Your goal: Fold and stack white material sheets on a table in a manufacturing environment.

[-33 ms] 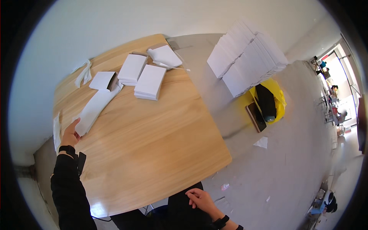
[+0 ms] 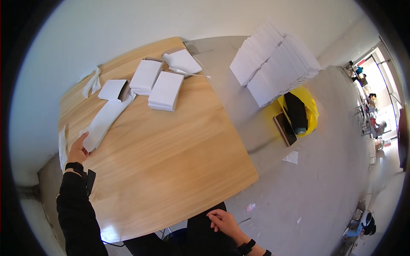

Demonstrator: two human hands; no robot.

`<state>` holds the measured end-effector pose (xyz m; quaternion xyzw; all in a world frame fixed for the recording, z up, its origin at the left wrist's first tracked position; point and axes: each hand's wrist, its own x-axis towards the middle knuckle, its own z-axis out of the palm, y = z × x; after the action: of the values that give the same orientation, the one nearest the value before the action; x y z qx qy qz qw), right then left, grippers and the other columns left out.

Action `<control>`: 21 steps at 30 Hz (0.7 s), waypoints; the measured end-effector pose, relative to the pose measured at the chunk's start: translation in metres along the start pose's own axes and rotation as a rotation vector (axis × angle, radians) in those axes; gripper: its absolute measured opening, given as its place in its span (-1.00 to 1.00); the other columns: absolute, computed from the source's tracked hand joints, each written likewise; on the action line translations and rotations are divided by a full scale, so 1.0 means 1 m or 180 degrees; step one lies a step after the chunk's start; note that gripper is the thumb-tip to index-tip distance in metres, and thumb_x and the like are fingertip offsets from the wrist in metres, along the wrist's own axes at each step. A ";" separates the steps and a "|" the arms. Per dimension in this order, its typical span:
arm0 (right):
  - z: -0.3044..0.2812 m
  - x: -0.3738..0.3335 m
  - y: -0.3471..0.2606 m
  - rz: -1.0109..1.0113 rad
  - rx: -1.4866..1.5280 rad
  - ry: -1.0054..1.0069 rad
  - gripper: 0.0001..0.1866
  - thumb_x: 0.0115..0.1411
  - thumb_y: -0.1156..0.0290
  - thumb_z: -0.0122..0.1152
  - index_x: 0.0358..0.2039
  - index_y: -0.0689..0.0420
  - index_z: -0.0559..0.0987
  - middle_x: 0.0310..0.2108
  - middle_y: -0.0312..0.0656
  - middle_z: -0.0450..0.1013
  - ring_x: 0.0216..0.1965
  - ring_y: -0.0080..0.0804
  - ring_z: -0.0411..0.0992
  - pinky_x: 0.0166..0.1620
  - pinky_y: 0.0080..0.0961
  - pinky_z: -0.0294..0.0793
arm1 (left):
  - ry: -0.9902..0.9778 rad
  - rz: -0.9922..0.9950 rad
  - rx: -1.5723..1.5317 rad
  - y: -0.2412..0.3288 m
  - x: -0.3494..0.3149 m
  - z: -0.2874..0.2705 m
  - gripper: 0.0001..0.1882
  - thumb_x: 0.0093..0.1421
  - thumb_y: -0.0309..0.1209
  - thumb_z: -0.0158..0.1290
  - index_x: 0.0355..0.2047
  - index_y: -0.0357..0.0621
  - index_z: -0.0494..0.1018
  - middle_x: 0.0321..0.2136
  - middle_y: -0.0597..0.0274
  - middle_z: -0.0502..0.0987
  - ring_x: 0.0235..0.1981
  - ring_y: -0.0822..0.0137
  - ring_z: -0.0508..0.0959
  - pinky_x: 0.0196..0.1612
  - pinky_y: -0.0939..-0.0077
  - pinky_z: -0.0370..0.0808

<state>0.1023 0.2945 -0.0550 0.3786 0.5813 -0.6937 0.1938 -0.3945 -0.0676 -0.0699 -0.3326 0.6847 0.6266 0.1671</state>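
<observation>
My left hand [image 2: 77, 148] is closed round the near end of a long white paper-like strip [image 2: 104, 120], which lies slantwise on the wooden table [image 2: 162, 158]. The strip's far end meets a small white box [image 2: 112, 89] with a dark open side. To the right of it are two stacks of flat white cards or boxes, a farther stack [image 2: 146, 73] and a nearer stack [image 2: 165, 88]. Over my lap, just off the table's front edge, my right hand [image 2: 223, 222] rests with fingers curled together and nothing visible in them.
A crumpled white wrapper [image 2: 183, 62] lies at the table's far edge, and white scraps [image 2: 92, 83] lie at the left. Right of the table stand a tall block of white stacked sheets [image 2: 277, 64], a yellow bag [image 2: 311, 113] with a dark object, and a phone [image 2: 285, 129].
</observation>
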 end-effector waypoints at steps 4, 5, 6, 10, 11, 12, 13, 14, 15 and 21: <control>0.000 -0.002 -0.004 -0.0001 0.0008 0.0049 -0.79 0.27 0.36 0.09 -0.17 0.21 0.53 -0.60 -0.28 0.47 -0.66 -0.64 0.37 -0.57 -0.70 0.35 | 0.0027 0.0044 0.0432 0.003 -0.001 0.004 -0.62 -0.06 -0.15 0.33 -0.28 -0.02 0.52 -0.36 0.35 0.52 -0.27 0.39 0.52 -0.23 0.35 0.49; 0.000 -0.002 -0.004 -0.0009 0.0025 0.0049 -0.79 0.27 0.37 0.09 -0.17 0.22 0.53 -0.60 -0.27 0.47 -0.66 -0.64 0.37 -0.57 -0.70 0.35 | 0.0032 0.0037 0.0442 0.002 0.000 0.004 -0.62 -0.06 -0.15 0.33 -0.28 -0.02 0.52 -0.36 0.35 0.52 -0.27 0.39 0.52 -0.23 0.35 0.49; 0.000 -0.002 -0.004 -0.0017 0.0042 0.0051 -0.80 0.27 0.37 0.09 -0.18 0.22 0.53 -0.60 -0.27 0.47 -0.66 -0.64 0.37 -0.57 -0.70 0.35 | -0.0258 0.0187 0.0397 0.000 0.001 0.004 -0.62 -0.02 -0.18 0.30 -0.23 -0.06 0.51 -0.30 0.29 0.53 -0.25 0.35 0.54 -0.24 0.33 0.50; -0.001 -0.002 -0.003 0.0027 0.0116 0.0001 -0.80 0.27 0.38 0.09 -0.17 0.21 0.53 -0.60 -0.27 0.46 -0.66 -0.64 0.37 -0.57 -0.71 0.35 | -0.0631 0.0640 0.0294 0.000 0.020 0.004 -0.59 0.05 -0.30 0.23 -0.10 -0.17 0.46 -0.15 0.15 0.54 -0.16 0.20 0.56 -0.23 0.25 0.55; 0.000 -0.001 -0.004 0.0021 0.0126 -0.0005 -0.80 0.27 0.38 0.10 -0.18 0.22 0.53 -0.60 -0.27 0.46 -0.67 -0.64 0.37 -0.57 -0.71 0.35 | -0.0621 0.0644 0.0296 0.001 0.025 0.002 -0.59 0.05 -0.30 0.23 -0.10 -0.17 0.46 -0.15 0.15 0.54 -0.16 0.20 0.56 -0.23 0.25 0.55; 0.001 -0.001 -0.004 0.0015 0.0136 -0.0020 -0.80 0.27 0.37 0.10 -0.18 0.22 0.53 -0.60 -0.27 0.46 -0.67 -0.64 0.37 -0.58 -0.71 0.35 | -0.0629 0.0581 0.0100 0.003 0.029 -0.002 -0.57 0.06 -0.32 0.23 -0.07 -0.19 0.44 -0.14 0.12 0.54 -0.15 0.16 0.56 -0.17 0.22 0.55; 0.002 0.000 -0.004 0.0011 0.0135 -0.0050 -0.80 0.27 0.37 0.10 -0.18 0.22 0.53 -0.60 -0.27 0.46 -0.67 -0.64 0.37 -0.58 -0.71 0.35 | -0.0626 0.0523 -0.0095 0.005 0.033 -0.007 -0.55 0.06 -0.35 0.22 -0.05 -0.21 0.41 -0.13 0.09 0.54 -0.13 0.13 0.56 -0.12 0.19 0.55; 0.003 0.001 -0.003 0.0004 0.0122 -0.0014 -0.80 0.27 0.38 0.10 -0.18 0.22 0.53 -0.61 -0.27 0.46 -0.67 -0.64 0.37 -0.58 -0.71 0.35 | -0.0603 0.0523 -0.0097 0.006 0.033 -0.007 -0.55 0.06 -0.35 0.22 -0.05 -0.21 0.41 -0.13 0.09 0.54 -0.13 0.13 0.56 -0.12 0.19 0.55; 0.004 0.002 -0.002 0.0003 0.0100 0.0014 -0.80 0.27 0.38 0.10 -0.18 0.22 0.53 -0.61 -0.27 0.46 -0.68 -0.64 0.36 -0.59 -0.71 0.34 | -0.0823 0.0340 -0.0271 0.005 0.027 -0.003 -0.58 0.07 -0.36 0.21 -0.07 -0.20 0.42 -0.15 0.09 0.54 -0.12 0.12 0.56 -0.10 0.15 0.54; 0.001 -0.001 -0.006 0.0081 -0.0047 0.0125 -0.81 0.27 0.37 0.09 -0.20 0.21 0.54 -0.63 -0.27 0.47 -0.70 -0.65 0.37 -0.63 -0.72 0.28 | -0.0709 -0.0561 -0.0925 0.008 -0.012 0.020 -0.57 0.03 -0.34 0.28 -0.08 -0.01 0.42 -0.10 0.21 0.52 -0.06 0.10 0.51 -0.02 -0.03 0.45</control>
<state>0.0982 0.2946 -0.0500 0.3981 0.5852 -0.6793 0.1940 -0.3948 -0.0448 -0.0598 -0.3405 0.5326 0.7347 0.2463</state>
